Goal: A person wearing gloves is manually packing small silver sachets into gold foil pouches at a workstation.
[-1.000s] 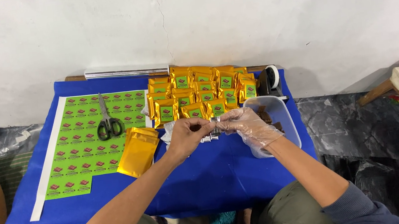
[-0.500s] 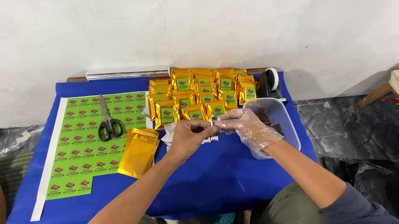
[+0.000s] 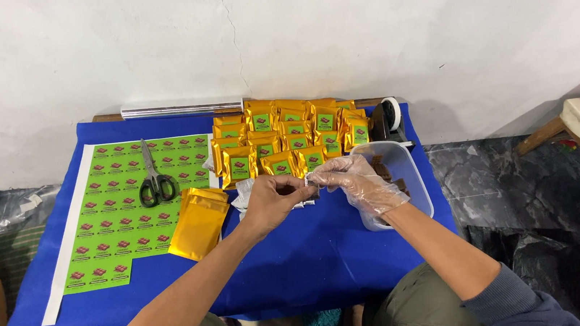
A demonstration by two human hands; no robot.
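My bare left hand (image 3: 272, 200) and gloved right hand (image 3: 357, 181) pinch a small clear wrapper (image 3: 309, 180) shut; grip should stay light, above the tabletop (image 3: 301, 256).

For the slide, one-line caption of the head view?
Bare left hand and gloved right hand pinch a small clear packet above a blue-covered table.

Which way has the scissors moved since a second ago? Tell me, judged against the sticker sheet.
No. The scissors lie at the same spot on the green sticker sheet, handles toward the person, just as before.
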